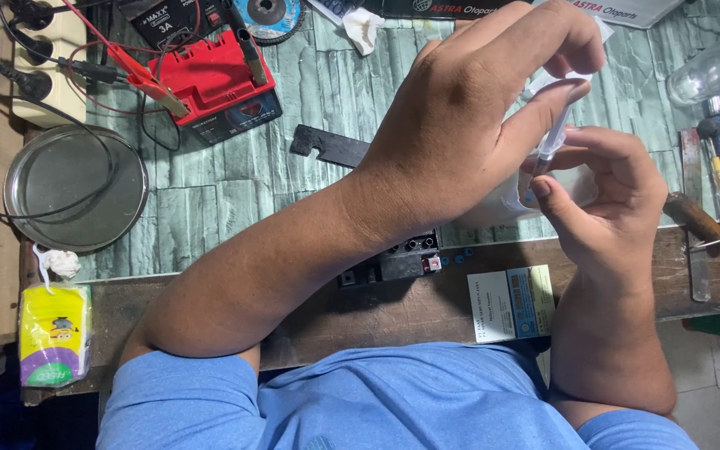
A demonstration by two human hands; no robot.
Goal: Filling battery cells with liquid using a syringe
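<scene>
Left hand raised above the green wood-grain tabletop, fingers curled, pinching the upper end of a thin clear plastic tube. Right hand closed on the tube's lower end, thumb and forefinger together. Crumpled clear plastic bag sits between the 2 hands. Black battery block lies under the left wrist.

A red battery charger sits near a round metal dish and yellow packet.
</scene>
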